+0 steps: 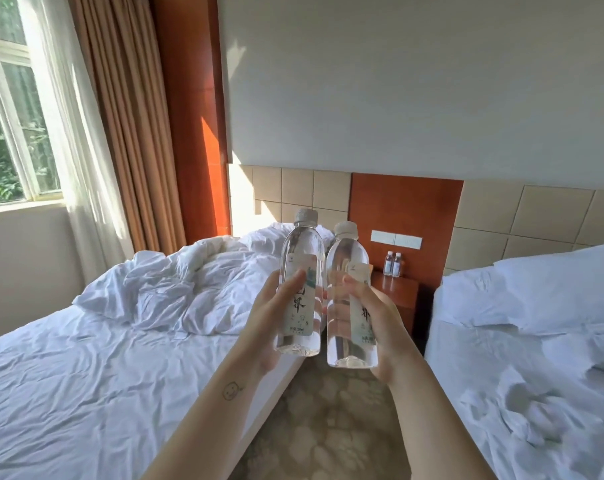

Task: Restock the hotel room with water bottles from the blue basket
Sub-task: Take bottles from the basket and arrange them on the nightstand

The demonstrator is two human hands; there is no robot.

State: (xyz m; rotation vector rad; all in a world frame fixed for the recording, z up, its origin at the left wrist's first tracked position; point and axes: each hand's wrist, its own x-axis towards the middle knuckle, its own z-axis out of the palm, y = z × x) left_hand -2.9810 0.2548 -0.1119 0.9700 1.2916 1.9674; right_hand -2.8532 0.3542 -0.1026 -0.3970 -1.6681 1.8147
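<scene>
I hold two clear water bottles upright, side by side, in front of me between two beds. My left hand point(271, 315) grips the left bottle point(299, 271) around its label. My right hand point(373, 322) grips the right bottle point(346, 271) the same way. Both bottles have white caps and pale labels with dark characters. Two small water bottles point(393, 264) stand on the wooden nightstand point(395, 289) beyond my hands. The blue basket is not in view.
An unmade bed with a rumpled white duvet point(120, 323) lies at left, another white bed point(535, 341) at right. A patterned carpet aisle point(328, 427) runs between them to the nightstand. A switch panel point(396, 239) sits on the wooden headboard. Window and curtains stand far left.
</scene>
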